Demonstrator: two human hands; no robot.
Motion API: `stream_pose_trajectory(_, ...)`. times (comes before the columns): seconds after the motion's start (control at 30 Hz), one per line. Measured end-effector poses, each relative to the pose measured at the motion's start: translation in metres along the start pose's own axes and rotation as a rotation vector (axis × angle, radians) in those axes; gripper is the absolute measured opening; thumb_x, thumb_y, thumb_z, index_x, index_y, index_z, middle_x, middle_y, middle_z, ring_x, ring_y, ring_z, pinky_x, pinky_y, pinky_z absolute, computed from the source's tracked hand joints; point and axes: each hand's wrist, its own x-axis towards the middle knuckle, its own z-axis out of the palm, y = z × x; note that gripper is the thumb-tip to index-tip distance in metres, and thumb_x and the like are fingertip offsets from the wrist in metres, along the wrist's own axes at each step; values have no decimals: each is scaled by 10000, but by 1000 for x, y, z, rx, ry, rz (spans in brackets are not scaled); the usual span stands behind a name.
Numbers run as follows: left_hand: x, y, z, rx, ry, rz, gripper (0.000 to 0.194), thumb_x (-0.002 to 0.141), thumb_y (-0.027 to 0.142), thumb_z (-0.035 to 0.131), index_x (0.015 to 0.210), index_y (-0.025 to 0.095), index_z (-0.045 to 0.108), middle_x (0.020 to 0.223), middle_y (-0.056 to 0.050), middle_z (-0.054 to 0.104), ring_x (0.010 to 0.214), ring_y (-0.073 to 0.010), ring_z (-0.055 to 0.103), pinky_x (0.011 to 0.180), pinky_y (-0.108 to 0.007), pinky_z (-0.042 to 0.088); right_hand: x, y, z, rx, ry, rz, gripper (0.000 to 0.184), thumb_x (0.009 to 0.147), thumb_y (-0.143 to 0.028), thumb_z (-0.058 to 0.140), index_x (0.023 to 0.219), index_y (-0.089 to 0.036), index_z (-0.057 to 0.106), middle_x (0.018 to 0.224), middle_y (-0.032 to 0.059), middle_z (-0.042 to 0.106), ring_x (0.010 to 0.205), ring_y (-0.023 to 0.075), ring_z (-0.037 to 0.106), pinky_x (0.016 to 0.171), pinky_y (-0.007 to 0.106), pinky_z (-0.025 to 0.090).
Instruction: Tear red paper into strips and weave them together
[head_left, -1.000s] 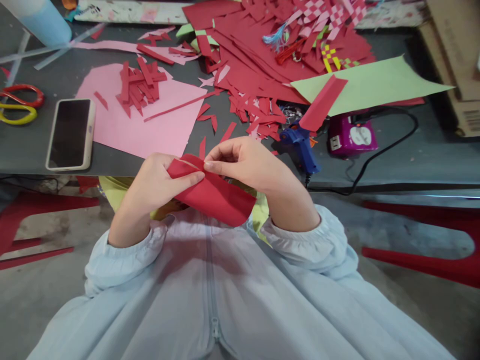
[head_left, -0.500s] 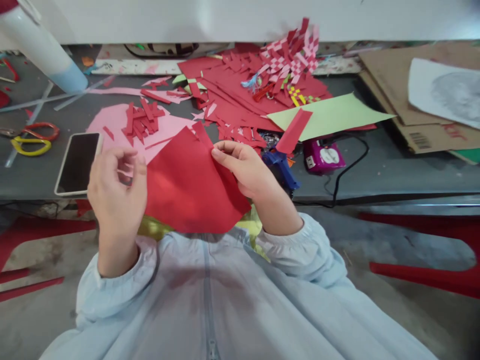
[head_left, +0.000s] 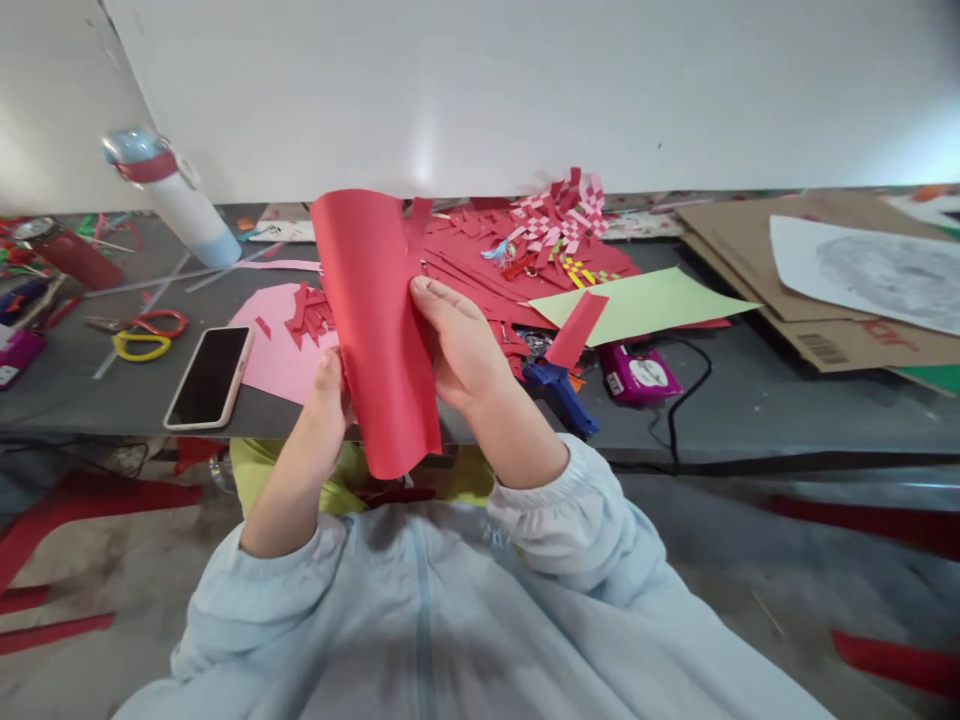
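red sheet (head_left: 379, 330) upright, curled, above worktop (head_left: 750, 410) near edge | right hand (head_left: 461, 350) grip clamped on sheet's right edge | left hand (head_left: 326, 410) grip on sheet's left edge, fingers hidden behind | phone (head_left: 208, 377) at 9 o'clock of sheet | glue gun (head_left: 562, 395) at 3 o'clock | cardboard (head_left: 832, 345) print blurred, unreadable

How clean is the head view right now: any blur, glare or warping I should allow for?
Head view: red paper sheet and both hands, left hand, right hand, fairly sharp; bottle and left table edge smeared; bright glare patch on white wall; table edge bows slightly from lens distortion.
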Motion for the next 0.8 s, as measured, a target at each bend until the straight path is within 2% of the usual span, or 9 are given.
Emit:
stream_pose_trajectory(0.03,3,1,4,-69,-19,-41,726,740,864,520,1086,236,639,757,-26,706,671,-215,688,482,-273,493,2,1,2,-28,-10,18,338,680,-489,792,804,-243,596,751,-43,678,737,135,646,703,273,540)
stream_pose_trajectory(0.1,8,3,10,-148,27,-58,735,683,889,550,997,231,641,642,-4,655,526,-179,622,370,-249,386,5,2,3,-120,-27,32,339,675,-487,794,795,-232,606,732,-45,662,698,117,616,671,256,517)
stream_pose_trajectory(0.17,14,4,12,-190,69,-49,677,677,848,606,954,231,643,601,11,633,451,-151,569,330,-238,334,9,4,-1,-236,-34,-10,303,685,-455,789,774,-215,627,725,-44,653,687,103,595,683,249,502)
stream_pose_trajectory(0.23,21,4,13,-232,65,-41,567,694,738,683,950,233,648,647,9,663,507,-159,616,372,-235,407,13,6,-6,-359,-33,-89,247,706,-408,770,742,-197,647,728,-34,661,694,98,592,707,254,495)
stream_pose_trajectory(0.3,30,4,13,-260,40,-26,459,696,596,750,954,229,654,733,-4,702,652,-190,688,497,-244,517,19,8,-13,-476,-23,-145,195,721,-359,749,725,-183,664,728,-21,677,693,102,598,706,265,493)
stream_pose_trajectory(0.4,46,6,13,-238,30,15,352,655,393,810,912,204,661,799,-13,719,745,-196,704,629,-259,570,28,7,-20,-578,5,-173,142,712,-299,735,707,-169,678,690,-19,673,645,96,584,667,266,484)
stream_pose_trajectory(0.5,64,10,14,-184,48,46,283,623,276,803,848,183,659,797,-2,712,713,-167,681,646,-252,564,40,5,-26,-562,31,-164,113,684,-262,733,681,-166,673,606,-45,626,570,78,541,627,259,477)
stream_pose_trajectory(0.6,86,14,15,-113,2,71,198,621,215,756,792,165,670,765,-7,705,706,-166,673,659,-255,560,53,4,-34,-512,51,-148,92,653,-227,737,659,-173,662,565,-63,600,522,63,504,571,237,457)
stream_pose_trajectory(0.8,132,11,21,5,-128,2,219,619,241,786,803,157,705,826,-63,740,797,-242,716,740,-355,602,74,10,-56,-409,142,-90,99,684,-249,722,688,-169,663,603,-47,620,535,61,504,482,198,393)
